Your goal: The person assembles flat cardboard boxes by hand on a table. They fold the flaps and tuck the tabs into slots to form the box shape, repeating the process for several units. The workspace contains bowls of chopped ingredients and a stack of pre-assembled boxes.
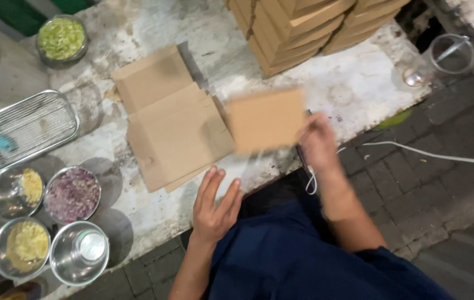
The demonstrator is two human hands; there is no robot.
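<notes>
Right hand (pixel 317 141) grips a blurred, flat brown cardboard piece (pixel 266 119); left hand (pixel 214 208) spread open, holding nothing.

Cardboard sheet (pixel 266 119) in right hand (pixel 318 141)

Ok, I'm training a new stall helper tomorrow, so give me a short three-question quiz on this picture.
1. Which hand holds the flat cardboard piece?
2. True or false: the left hand grips a box.
3. The bowl of chopped purple onion sits: A) beside the stack of folded boxes; B) among the steel bowls at the left; C) on the ground.

Key: 1. The right hand. 2. False; it is open and empty. 3. B.
</notes>
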